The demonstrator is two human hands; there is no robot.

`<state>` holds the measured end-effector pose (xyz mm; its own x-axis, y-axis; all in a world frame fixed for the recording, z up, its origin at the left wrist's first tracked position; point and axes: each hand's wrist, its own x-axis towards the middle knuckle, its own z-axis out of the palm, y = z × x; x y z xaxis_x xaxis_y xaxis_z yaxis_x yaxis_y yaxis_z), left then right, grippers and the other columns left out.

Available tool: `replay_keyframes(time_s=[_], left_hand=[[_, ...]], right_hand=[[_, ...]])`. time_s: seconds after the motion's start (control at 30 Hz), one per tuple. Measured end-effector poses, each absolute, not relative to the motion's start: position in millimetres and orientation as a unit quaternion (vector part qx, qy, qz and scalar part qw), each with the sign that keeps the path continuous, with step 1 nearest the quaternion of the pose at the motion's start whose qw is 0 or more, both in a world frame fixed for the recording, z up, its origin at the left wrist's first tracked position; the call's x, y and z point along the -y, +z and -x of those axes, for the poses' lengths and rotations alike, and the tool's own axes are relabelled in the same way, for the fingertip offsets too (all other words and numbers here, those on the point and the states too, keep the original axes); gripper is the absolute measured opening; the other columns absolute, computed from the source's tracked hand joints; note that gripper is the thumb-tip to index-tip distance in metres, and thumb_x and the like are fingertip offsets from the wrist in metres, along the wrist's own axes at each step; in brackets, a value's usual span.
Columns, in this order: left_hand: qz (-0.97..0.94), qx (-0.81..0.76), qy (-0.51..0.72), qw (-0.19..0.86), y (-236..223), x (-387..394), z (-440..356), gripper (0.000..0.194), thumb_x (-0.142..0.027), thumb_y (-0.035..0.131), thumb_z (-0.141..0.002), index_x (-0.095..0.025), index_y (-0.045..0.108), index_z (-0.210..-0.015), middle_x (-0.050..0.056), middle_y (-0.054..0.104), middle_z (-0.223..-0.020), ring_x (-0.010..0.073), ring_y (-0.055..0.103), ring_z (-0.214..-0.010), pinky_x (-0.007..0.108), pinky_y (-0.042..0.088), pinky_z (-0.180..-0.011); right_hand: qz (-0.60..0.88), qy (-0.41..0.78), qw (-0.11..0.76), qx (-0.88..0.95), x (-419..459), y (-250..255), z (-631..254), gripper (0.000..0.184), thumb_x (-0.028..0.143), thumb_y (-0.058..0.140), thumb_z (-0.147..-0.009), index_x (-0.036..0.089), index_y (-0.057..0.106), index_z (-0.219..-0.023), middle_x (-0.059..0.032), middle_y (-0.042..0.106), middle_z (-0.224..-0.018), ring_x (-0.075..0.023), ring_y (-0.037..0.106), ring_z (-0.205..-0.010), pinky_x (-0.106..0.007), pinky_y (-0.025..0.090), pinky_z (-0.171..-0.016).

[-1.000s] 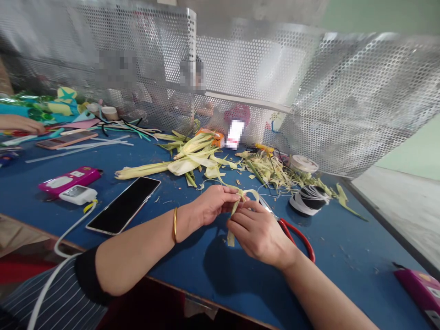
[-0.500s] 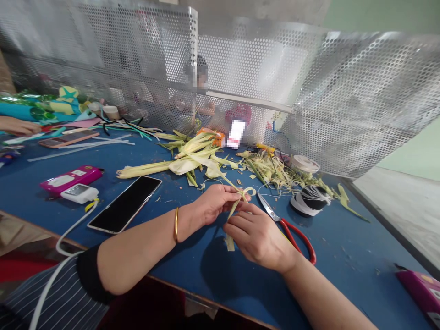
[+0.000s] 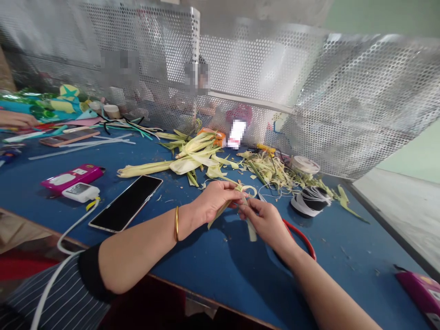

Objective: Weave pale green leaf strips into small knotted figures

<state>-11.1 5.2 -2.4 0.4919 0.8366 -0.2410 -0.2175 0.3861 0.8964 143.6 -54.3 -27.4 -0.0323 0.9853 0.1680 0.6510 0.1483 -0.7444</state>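
My left hand (image 3: 216, 200) pinches pale green corn husk strips (image 3: 252, 230) near a looped fold. From the right, my right hand (image 3: 265, 220) grips a hanging strip of the same husk just below the loop; its fingertips almost meet those of the left. One strip end slants down-left under my left hand, another hangs between the hands. Red-handled scissors (image 3: 305, 238) lie on the table, partly hidden behind my right hand and forearm. Beyond my hands rests a heap of corn husks (image 3: 192, 158).
Husk scraps (image 3: 271, 169) and a spool of white cord (image 3: 309, 201) lie behind on the right. A black-screened phone (image 3: 127, 204) and a magenta device (image 3: 72, 178) with a white cable are at left. A perforated metal screen (image 3: 247, 59) borders the table; a co-worker's hand (image 3: 17, 119) shows far left.
My right hand has shifted right and opened its grip into a pinch on another part of the husk. One strip end now slants under my left hand, and the scissors are more covered.
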Motion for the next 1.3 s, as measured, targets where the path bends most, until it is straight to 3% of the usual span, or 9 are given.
replay_keyframes(time_s=[0.17,0.43,0.57,0.67,0.8,1.07,1.2,1.3], left_hand=[[-0.442,-0.393,0.394,0.704,-5.0,-7.6,9.9,0.008,-0.009,0.073,-0.074,-0.011,0.066,-0.072,0.000,0.062,-0.058,0.0086,0.056,-0.050,0.023,0.046,-0.055],[-0.438,-0.387,0.382,0.716,-2.7,-9.4,12.0,0.006,-0.011,0.074,-0.073,-0.012,0.068,-0.072,0.002,0.066,-0.066,0.0077,0.056,-0.053,0.021,0.040,-0.050],[-0.448,-0.365,0.345,0.740,1.6,-7.0,13.8,0.004,-0.014,0.071,-0.075,-0.011,0.071,-0.072,0.008,0.073,-0.081,0.0069,0.057,-0.054,0.019,0.036,-0.047],[-0.452,-0.351,0.326,0.752,2.3,-6.1,15.2,0.017,-0.027,0.067,-0.082,-0.011,0.072,-0.077,0.011,0.074,-0.084,0.0094,0.060,-0.055,0.020,0.036,-0.045],[-0.468,-0.365,0.313,0.741,1.3,-5.1,15.6,0.027,-0.036,0.067,-0.083,-0.011,0.071,-0.076,0.011,0.074,-0.080,0.0097,0.059,-0.052,0.021,0.034,-0.043],[-0.514,-0.397,0.265,0.713,1.4,-2.8,13.7,0.014,-0.024,0.071,-0.074,-0.013,0.071,-0.065,0.009,0.073,-0.077,0.0079,0.053,-0.050,0.021,0.029,-0.041],[-0.536,-0.392,0.253,0.703,-2.3,-4.8,13.7,0.015,-0.026,0.071,-0.073,-0.014,0.071,-0.064,0.007,0.072,-0.073,0.0082,0.053,-0.051,0.021,0.029,-0.041],[-0.544,-0.394,0.238,0.701,-0.8,-3.6,14.2,0.015,-0.026,0.071,-0.073,-0.014,0.071,-0.064,0.007,0.071,-0.072,0.0084,0.053,-0.050,0.021,0.029,-0.041]], right_hand=[[0.576,0.254,0.379,0.678,57.7,-15.7,-148.8,0.041,0.047,0.047,-0.094,0.021,0.059,-0.066,-0.0011,0.061,-0.062,-0.0154,0.054,-0.064,-0.026,0.038,-0.060],[0.542,0.300,0.361,0.697,62.8,1.2,-157.0,0.042,0.043,0.048,-0.094,0.020,0.058,-0.061,-0.0012,0.060,-0.060,-0.0161,0.055,-0.062,-0.028,0.039,-0.060],[0.581,0.161,0.446,0.662,57.3,-2.4,-164.0,0.031,0.044,0.052,-0.094,0.020,0.066,-0.080,-0.0022,0.064,-0.074,-0.0181,0.059,-0.072,-0.029,0.044,-0.067],[0.559,0.085,0.445,0.695,50.4,-9.1,-168.7,0.019,0.037,0.063,-0.088,0.021,0.069,-0.096,-0.0054,0.069,-0.093,-0.0213,0.063,-0.087,-0.032,0.047,-0.077],[0.523,0.029,0.401,0.752,47.1,-14.6,-167.9,0.012,0.029,0.060,-0.092,0.022,0.068,-0.085,-0.0049,0.071,-0.089,-0.0209,0.066,-0.084,-0.034,0.046,-0.078],[0.526,-0.145,0.361,0.756,55.2,-8.8,-166.9,0.018,0.022,0.054,-0.095,0.022,0.068,-0.083,-0.0033,0.072,-0.084,-0.0205,0.064,-0.080,-0.038,0.040,-0.086],[0.555,-0.120,0.383,0.728,53.4,-11.4,-168.9,0.019,0.022,0.056,-0.091,0.023,0.070,-0.080,-0.0036,0.072,-0.081,-0.0211,0.064,-0.077,-0.039,0.041,-0.085],[0.560,0.028,0.402,0.724,50.2,-9.3,-171.8,0.018,0.022,0.056,-0.086,0.024,0.074,-0.085,-0.0042,0.075,-0.088,-0.0225,0.066,-0.084,-0.038,0.045,-0.083]])
